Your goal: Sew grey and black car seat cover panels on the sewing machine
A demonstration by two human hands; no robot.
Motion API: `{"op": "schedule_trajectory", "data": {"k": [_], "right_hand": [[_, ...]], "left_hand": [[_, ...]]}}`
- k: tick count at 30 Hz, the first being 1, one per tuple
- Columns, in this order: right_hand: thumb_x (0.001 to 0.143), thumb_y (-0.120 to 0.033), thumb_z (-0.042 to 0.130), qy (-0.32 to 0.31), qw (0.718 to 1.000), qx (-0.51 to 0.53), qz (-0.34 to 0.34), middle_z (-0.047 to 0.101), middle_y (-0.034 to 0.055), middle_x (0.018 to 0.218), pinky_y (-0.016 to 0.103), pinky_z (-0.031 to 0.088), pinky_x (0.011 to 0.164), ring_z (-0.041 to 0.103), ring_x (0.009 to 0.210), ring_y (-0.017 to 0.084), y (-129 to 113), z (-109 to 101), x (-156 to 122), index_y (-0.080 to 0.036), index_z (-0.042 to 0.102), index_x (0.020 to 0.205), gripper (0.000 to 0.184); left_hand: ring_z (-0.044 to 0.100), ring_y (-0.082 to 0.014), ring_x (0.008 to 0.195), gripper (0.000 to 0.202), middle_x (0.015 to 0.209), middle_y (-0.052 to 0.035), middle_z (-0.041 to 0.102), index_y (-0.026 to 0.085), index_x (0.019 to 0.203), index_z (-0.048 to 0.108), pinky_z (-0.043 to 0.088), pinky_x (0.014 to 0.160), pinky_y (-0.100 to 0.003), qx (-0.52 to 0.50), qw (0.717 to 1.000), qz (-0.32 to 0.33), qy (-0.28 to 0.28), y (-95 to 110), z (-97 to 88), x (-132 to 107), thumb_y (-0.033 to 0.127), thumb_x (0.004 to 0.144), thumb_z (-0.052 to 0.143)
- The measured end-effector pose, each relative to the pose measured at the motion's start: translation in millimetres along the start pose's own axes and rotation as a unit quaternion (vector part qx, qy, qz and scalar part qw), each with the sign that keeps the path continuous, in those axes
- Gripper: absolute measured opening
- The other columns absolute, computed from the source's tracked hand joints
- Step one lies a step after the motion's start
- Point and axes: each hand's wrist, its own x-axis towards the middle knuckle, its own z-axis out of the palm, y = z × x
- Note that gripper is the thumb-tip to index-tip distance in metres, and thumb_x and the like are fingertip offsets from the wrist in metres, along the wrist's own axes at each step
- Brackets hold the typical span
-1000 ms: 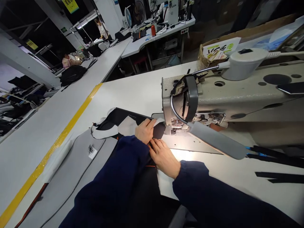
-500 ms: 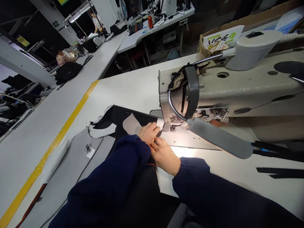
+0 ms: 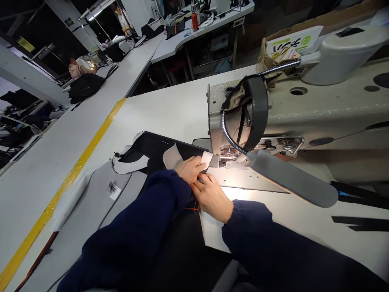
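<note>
My left hand (image 3: 191, 167) lies on black fabric (image 3: 154, 148), its fingers pinched on a white fabric strip (image 3: 207, 159) just left of the sewing machine's presser foot (image 3: 226, 153). My right hand (image 3: 212, 197) rests flat on the fabric's edge right behind the left hand, fingers together and pointing toward the needle. The grey sewing machine head (image 3: 273, 109) stands over the lit needle plate (image 3: 243, 180). A white fabric piece (image 3: 172, 156) folds up beside my left hand. Both sleeves are dark blue.
A grey lamp bar (image 3: 291, 178) on a flexible neck hangs over the plate. A grey fabric panel with a barcode label (image 3: 114, 188) lies at the left. Yellow tape (image 3: 75, 170) runs along the table. Black strips (image 3: 358, 223) lie at the right. Other workstations and people are far behind.
Both hands have slid the fabric a little toward the presser foot. The white strip's end now sits closer to the needle. The camera has shifted slightly.
</note>
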Motion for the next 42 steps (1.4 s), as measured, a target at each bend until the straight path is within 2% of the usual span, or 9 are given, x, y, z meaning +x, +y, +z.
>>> {"op": "schedule_trajectory", "data": {"k": [3,6,8,14,17,21,26,30,42], "right_hand": [[0.089,-0.011,0.049,-0.006,1.000,-0.028,-0.006,0.063,0.0130,0.097,0.041,0.037,0.077,0.046,0.097,0.029,-0.5,1.5,3.0,-0.009,0.063,0.099,0.017],[0.091,-0.011,0.046,-0.005,0.999,-0.038,-0.012,0.063,0.0134,0.095,0.040,0.037,0.074,0.047,0.095,0.028,-1.7,1.3,4.4,-0.009,0.063,0.099,0.019],[0.090,-0.011,0.046,-0.006,1.000,-0.016,-0.019,0.063,0.0130,0.095,0.040,0.037,0.075,0.047,0.094,0.027,-2.6,0.5,3.7,-0.008,0.063,0.101,0.020],[0.082,-0.009,0.052,-0.018,0.993,0.111,-0.021,0.065,0.0099,0.107,0.039,0.037,0.083,0.047,0.098,0.025,-3.0,1.7,0.2,-0.012,0.060,0.113,0.032],[0.086,-0.009,0.048,-0.026,0.994,0.106,-0.011,0.066,0.0086,0.104,0.039,0.037,0.084,0.047,0.100,0.024,-2.5,3.1,2.5,-0.013,0.062,0.107,0.025],[0.092,-0.011,0.043,-0.035,0.998,0.059,-0.016,0.066,0.0091,0.102,0.039,0.037,0.087,0.049,0.098,0.024,-2.3,3.1,8.1,-0.013,0.063,0.102,0.023],[0.081,-0.009,0.051,-0.041,0.998,0.023,-0.038,0.066,0.0080,0.087,0.037,0.038,0.078,0.051,0.086,0.023,-0.8,3.1,9.9,-0.014,0.063,0.082,0.013],[0.074,-0.006,0.050,-0.019,0.999,0.028,-0.042,0.064,0.0062,0.076,0.033,0.036,0.067,0.051,0.074,0.020,0.4,0.1,1.7,-0.014,0.059,0.074,0.013],[0.085,-0.008,0.044,0.028,0.997,0.041,-0.051,0.061,0.0047,0.073,0.031,0.034,0.061,0.053,0.071,0.018,13.3,-24.7,-29.1,-0.015,0.058,0.077,0.018]], "left_hand": [[0.047,-0.0159,0.087,0.026,0.100,-0.0044,0.053,0.022,0.112,0.059,0.045,0.075,-0.026,-0.030,0.998,0.028,0.039,-4.7,4.2,-1.4,0.020,0.093,0.043],[0.044,-0.0192,0.114,0.027,0.129,-0.0057,0.048,0.019,0.113,0.060,0.046,0.092,-0.028,-0.059,0.992,0.064,0.090,-10.3,8.9,-2.2,0.017,0.090,0.046],[0.038,-0.0209,0.126,0.032,0.138,-0.0069,0.044,0.015,0.117,0.058,0.041,0.104,-0.031,-0.076,0.988,0.100,0.088,-13.8,11.8,-1.8,0.015,0.086,0.050],[0.043,-0.0204,0.125,0.035,0.138,-0.0123,0.047,0.008,0.122,0.055,0.038,0.109,-0.032,-0.117,0.981,0.138,0.074,-17.8,14.3,-1.6,0.019,0.090,0.050],[0.044,-0.0191,0.124,0.033,0.138,-0.0110,0.048,0.007,0.122,0.055,0.037,0.108,-0.030,-0.111,0.982,0.134,0.078,-17.4,11.4,-2.3,0.016,0.091,0.047],[0.038,-0.0163,0.131,0.028,0.127,-0.0062,0.058,0.010,0.115,0.058,0.034,0.108,-0.030,-0.090,0.981,0.165,0.039,-18.0,6.6,-1.3,0.014,0.096,0.037],[0.051,-0.0162,0.114,0.030,0.138,-0.0062,0.047,0.014,0.122,0.054,0.041,0.099,-0.029,-0.085,0.990,0.097,0.053,-14.0,4.1,-2.4,0.018,0.094,0.046],[0.045,-0.0196,0.123,0.028,0.140,-0.0111,0.044,0.009,0.118,0.055,0.039,0.100,-0.031,-0.051,0.992,0.099,0.057,-0.4,1.4,-2.6,0.020,0.094,0.047],[0.046,-0.0201,0.114,0.038,0.143,-0.0043,0.042,0.016,0.130,0.050,0.043,0.100,-0.031,-0.110,0.991,0.022,0.068,41.5,0.0,12.0,0.021,0.093,0.046]]}}
